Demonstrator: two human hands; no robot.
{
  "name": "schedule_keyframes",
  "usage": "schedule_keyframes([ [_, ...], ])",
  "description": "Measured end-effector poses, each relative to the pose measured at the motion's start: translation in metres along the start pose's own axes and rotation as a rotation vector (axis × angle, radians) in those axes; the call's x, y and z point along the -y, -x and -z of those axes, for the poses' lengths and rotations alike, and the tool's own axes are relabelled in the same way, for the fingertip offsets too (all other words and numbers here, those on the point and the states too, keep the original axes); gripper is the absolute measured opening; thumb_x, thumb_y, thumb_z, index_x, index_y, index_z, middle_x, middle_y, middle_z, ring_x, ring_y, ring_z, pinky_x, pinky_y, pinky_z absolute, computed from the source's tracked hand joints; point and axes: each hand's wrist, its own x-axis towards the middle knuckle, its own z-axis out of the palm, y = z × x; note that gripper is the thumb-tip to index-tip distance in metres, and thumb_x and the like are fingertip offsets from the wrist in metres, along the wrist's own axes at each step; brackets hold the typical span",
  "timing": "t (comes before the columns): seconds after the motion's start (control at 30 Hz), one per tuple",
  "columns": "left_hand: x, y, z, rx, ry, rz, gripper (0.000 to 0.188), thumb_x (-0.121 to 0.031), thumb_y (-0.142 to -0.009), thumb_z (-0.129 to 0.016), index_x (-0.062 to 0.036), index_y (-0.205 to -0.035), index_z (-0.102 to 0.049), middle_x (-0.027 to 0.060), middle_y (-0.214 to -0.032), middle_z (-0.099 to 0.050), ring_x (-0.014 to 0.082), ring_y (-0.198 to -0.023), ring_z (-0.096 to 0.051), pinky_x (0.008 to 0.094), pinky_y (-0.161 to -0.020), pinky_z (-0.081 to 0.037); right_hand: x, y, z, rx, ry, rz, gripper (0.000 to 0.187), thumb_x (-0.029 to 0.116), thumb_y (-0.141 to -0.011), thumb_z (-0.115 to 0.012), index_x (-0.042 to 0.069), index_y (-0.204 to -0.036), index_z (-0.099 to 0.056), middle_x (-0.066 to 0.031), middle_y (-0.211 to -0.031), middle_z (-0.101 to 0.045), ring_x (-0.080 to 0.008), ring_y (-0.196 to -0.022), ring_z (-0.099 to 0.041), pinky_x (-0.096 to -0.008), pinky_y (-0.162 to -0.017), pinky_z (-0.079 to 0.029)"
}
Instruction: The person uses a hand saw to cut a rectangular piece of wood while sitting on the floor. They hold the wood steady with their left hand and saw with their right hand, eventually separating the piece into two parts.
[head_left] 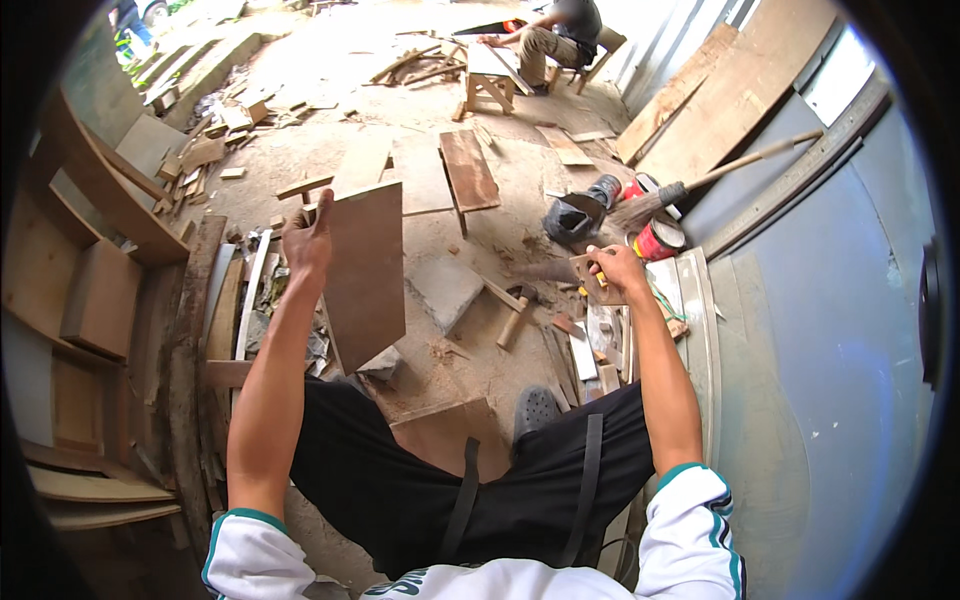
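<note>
My left hand (308, 240) grips the upper left edge of a flat brown plywood panel (368, 280), thumb up along the edge. The panel stands tilted above my left knee. Off to the right, my right hand (617, 268) is closed around the wooden handle of a handsaw (590, 283). Its dark blade points left over the floor, apart from the panel, and looks faint against the ground. Between my hands lie a grey concrete slab (446, 292) and a hammer (516, 316) with a wooden handle. Another brown board (440, 428) lies between my legs.
Wood offcuts (590, 350) and scraps lie by my right leg. Paint cans (660, 240), a black bag (572, 220) and a broom (650, 203) stand along the right wall. A small wooden bench (468, 170) is ahead. Cabinet parts (100, 300) stand left. A person (560, 40) sits farther off.
</note>
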Motion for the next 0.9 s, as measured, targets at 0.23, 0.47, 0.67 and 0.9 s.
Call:
schedule_keyframes([
  [0.23,-0.004,-0.005,-0.03,-0.06,0.131,0.078,0.06,-0.064,-0.083,-0.073,-0.0127,-0.064,-0.048,-0.0055,-0.062,-0.034,0.0101,-0.062,-0.029,0.0312,-0.056,-0.028,-0.156,-0.007,-0.071,-0.208,-0.474,-0.318,0.03,0.033,-0.094,-0.067,0.004,-0.087,-0.071,-0.0029,-0.075,-0.067,-0.0141,-0.068,-0.057,-0.0347,-0.067,-0.045],
  [0.47,-0.006,0.003,-0.063,-0.159,0.15,0.098,0.064,-0.066,-0.081,-0.073,-0.016,-0.063,-0.038,-0.0056,-0.064,-0.03,0.0105,-0.063,-0.026,0.0322,-0.058,-0.026,-0.271,0.002,-0.091,-0.271,-0.573,-0.493,0.018,0.018,-0.089,-0.066,0.007,-0.075,-0.069,-0.0003,-0.067,-0.06,-0.0125,-0.065,-0.055,-0.0313,-0.06,-0.041],
  [0.67,0.013,0.017,-0.083,-0.127,0.124,0.137,0.063,-0.066,-0.082,-0.072,-0.0148,-0.064,-0.04,-0.0046,-0.063,-0.029,0.0109,-0.064,-0.026,0.0344,-0.058,-0.028,-0.274,0.0,-0.079,-0.565,-0.637,-0.516,0.023,0.012,-0.083,-0.077,0.002,-0.102,-0.071,-0.0052,-0.092,-0.07,-0.0187,-0.084,-0.066,-0.0313,-0.08,-0.052],
  [0.9,0.002,0.037,-0.1,-0.058,0.211,0.09,0.055,-0.056,-0.087,-0.074,-0.0108,-0.065,-0.051,-0.0066,-0.063,-0.035,0.0084,-0.063,-0.028,0.0319,-0.055,-0.025,-0.265,-0.006,-0.075,-0.643,-0.107,-0.649,0.026,0.014,-0.086,-0.072,0.002,-0.109,-0.069,-0.0138,-0.106,-0.074,-0.0255,-0.098,-0.07,-0.0374,-0.089,-0.054],
])
